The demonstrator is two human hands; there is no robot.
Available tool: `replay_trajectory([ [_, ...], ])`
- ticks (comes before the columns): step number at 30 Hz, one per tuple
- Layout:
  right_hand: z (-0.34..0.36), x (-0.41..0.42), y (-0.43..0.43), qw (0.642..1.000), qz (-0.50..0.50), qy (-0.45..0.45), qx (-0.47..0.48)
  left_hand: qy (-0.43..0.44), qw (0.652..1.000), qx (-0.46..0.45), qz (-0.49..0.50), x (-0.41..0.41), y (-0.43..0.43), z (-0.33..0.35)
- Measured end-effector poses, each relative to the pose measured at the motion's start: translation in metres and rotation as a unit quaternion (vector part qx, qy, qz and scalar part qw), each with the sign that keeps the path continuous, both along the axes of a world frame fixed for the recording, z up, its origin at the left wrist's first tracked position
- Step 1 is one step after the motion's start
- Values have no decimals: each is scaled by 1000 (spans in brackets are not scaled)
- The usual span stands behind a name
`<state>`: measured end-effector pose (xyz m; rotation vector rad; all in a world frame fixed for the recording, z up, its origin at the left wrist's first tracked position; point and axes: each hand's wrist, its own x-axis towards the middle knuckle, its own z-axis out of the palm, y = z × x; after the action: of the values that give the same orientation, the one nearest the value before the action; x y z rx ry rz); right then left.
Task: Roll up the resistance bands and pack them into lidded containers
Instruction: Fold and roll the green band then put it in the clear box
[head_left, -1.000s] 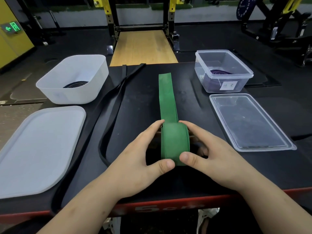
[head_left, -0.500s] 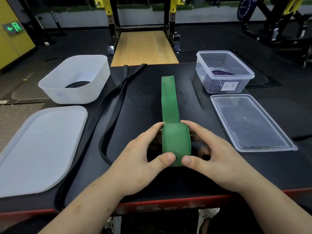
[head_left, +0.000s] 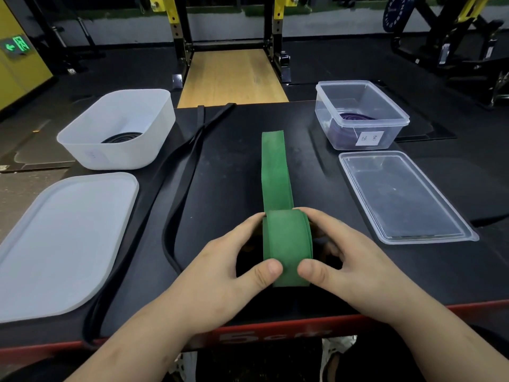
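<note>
Both of our hands gripped the wide green rubber resistance band (head_left: 286,244) close to the near edge of the black tabletop (head_left: 228,194). Our left hand (head_left: 220,271) and our right hand (head_left: 352,268) were curled round the rolled-up part from either side, thumbs pressed on its near face and fingers hooked over its far side. The unrolled tail ran straight away from the roll toward the far edge and lay flat on the surface.

Left of it, a long thin black rubber band (head_left: 181,166) lay loose, its loop stretching from the far edge down to the near left corner. Farther left, on the far side, a translucent white plastic tub (head_left: 118,150) stood open with a coiled black band (head_left: 121,137) in its bottom. Its flat white plastic lid (head_left: 60,244) lay on the near side of the tub, apart from it.

On the far right, a clear rectangular plastic container (head_left: 385,106) carried a white paper label (head_left: 369,138) on its near wall and held a coiled purple band (head_left: 355,117). A clear plastic lid (head_left: 405,197) lay flat just on the near side of it. Beyond the table, we saw a pale wooden platform (head_left: 231,75) running between yellow and black rack posts (head_left: 172,12).
</note>
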<state>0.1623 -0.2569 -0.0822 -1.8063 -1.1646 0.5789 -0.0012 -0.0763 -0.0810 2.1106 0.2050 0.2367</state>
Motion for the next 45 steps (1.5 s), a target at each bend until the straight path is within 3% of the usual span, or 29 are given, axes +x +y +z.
replay_trajectory([
  [28,0,15,10,1000,7,0,-10,-40,999,5,13,16,3,4],
  [37,1,4,-8,1000,8,11,-17,16,999,37,13,-5,-5,1],
  [45,-1,6,-3,998,12,53,11,35,999,11,19,13,2,1],
])
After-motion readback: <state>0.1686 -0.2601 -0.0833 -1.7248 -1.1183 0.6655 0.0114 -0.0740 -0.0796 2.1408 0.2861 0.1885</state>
